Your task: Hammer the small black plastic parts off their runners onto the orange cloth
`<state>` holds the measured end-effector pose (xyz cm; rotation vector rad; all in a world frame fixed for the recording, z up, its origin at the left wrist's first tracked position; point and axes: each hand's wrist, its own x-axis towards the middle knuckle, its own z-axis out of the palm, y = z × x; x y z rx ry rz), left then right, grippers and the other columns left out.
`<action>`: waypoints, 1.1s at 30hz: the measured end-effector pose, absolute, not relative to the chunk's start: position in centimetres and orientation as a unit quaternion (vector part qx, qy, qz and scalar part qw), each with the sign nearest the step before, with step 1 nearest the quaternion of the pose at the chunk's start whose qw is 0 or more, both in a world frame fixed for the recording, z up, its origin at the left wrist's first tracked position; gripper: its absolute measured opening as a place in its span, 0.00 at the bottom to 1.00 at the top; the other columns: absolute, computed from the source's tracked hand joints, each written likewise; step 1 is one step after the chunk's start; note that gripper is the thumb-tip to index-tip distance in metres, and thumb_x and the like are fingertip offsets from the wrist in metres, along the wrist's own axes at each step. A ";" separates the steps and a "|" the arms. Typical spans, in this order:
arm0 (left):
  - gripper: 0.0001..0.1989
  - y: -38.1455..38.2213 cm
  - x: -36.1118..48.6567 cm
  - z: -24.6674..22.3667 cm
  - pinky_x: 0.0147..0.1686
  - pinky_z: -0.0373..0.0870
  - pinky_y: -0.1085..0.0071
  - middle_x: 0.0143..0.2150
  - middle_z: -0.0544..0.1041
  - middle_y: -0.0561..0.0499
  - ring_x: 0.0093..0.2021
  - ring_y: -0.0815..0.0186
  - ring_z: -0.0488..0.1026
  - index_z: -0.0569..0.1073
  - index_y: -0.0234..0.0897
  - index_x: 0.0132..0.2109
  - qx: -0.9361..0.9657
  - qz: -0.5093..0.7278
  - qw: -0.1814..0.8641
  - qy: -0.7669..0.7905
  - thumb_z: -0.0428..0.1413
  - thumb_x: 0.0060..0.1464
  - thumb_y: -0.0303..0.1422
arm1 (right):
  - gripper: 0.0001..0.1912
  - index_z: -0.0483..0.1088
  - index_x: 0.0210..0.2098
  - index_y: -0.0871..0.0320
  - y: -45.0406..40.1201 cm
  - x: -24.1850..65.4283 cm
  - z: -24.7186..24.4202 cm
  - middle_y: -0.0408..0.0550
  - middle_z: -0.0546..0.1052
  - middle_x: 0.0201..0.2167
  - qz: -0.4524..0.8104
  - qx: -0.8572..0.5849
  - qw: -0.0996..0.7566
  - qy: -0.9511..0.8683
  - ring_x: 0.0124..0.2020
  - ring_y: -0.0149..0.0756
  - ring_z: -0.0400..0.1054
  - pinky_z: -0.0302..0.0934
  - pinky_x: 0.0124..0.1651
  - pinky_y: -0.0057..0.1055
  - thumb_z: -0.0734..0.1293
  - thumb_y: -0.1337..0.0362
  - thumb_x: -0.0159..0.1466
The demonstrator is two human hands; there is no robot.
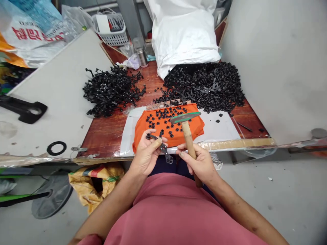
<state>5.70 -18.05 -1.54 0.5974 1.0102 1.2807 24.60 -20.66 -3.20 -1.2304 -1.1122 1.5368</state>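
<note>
Between the thumb and fingers of my left hand (147,154) is a black plastic part (163,147) with several arms and round ends. My right hand (200,160) is closed round the wooden handle of a hammer (188,136). Its green-edged metal head points up over an orange cloth (140,131). On that cloth stand many small black round pieces (166,115) with stems. My hands are apart, just in front of the table edge.
A pile of black branched parts (109,90) lies at the left. Loose black pieces (217,86) spill from a white sack (185,34) at the right. A steel flask (141,56) and a basket (112,37) stand behind. Pale panels (268,75) flank the table.
</note>
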 end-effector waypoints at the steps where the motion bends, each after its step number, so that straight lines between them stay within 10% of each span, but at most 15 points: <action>1: 0.30 -17.7 6.3 -1.8 0.31 0.76 0.77 0.33 0.83 0.54 0.29 0.69 0.80 0.63 0.42 0.47 0.258 0.564 0.647 0.443 0.73 0.44 0.33 | 0.19 0.75 0.42 0.58 -20.7 24.6 -3.2 0.43 0.79 0.29 0.620 -0.483 0.423 -0.450 0.11 0.21 0.57 0.51 0.12 0.22 0.73 0.49 0.61; 11: 0.17 -17.8 5.6 -2.8 0.37 0.81 0.65 0.34 0.81 0.52 0.34 0.64 0.81 0.67 0.39 0.38 0.415 0.498 0.544 0.533 0.67 0.52 0.41 | 0.19 0.68 0.40 0.55 -19.9 24.8 -4.5 0.36 0.74 0.24 0.663 -0.463 0.438 -0.393 0.10 0.21 0.57 0.52 0.11 0.20 0.76 0.53 0.58; 18: 0.19 -18.4 1.1 0.7 0.71 0.55 0.43 0.62 0.75 0.46 0.69 0.50 0.65 0.74 0.47 0.59 0.855 0.297 0.000 0.425 0.59 0.62 0.31 | 0.16 0.72 0.36 0.58 -18.6 26.5 -1.6 0.33 0.68 0.17 0.664 -0.467 0.367 -0.453 0.11 0.23 0.59 0.51 0.12 0.19 0.76 0.55 0.57; 25: 0.27 -19.3 2.8 -0.5 0.51 0.76 0.68 0.50 0.81 0.48 0.47 0.66 0.79 0.56 0.45 0.73 0.863 0.213 0.307 0.339 0.45 0.71 0.29 | 0.14 0.74 0.41 0.59 -19.0 25.9 -1.3 0.39 0.77 0.24 0.695 -0.431 0.361 -0.448 0.11 0.21 0.59 0.53 0.13 0.19 0.75 0.57 0.60; 33: 0.30 -21.2 4.8 -1.0 0.59 0.72 0.66 0.63 0.77 0.48 0.58 0.61 0.76 0.58 0.47 0.74 0.767 0.249 0.429 0.407 0.49 0.68 0.30 | 0.16 0.73 0.41 0.59 -18.6 26.0 -2.4 0.39 0.78 0.25 0.696 -0.428 0.394 -0.420 0.11 0.20 0.58 0.51 0.12 0.18 0.75 0.56 0.59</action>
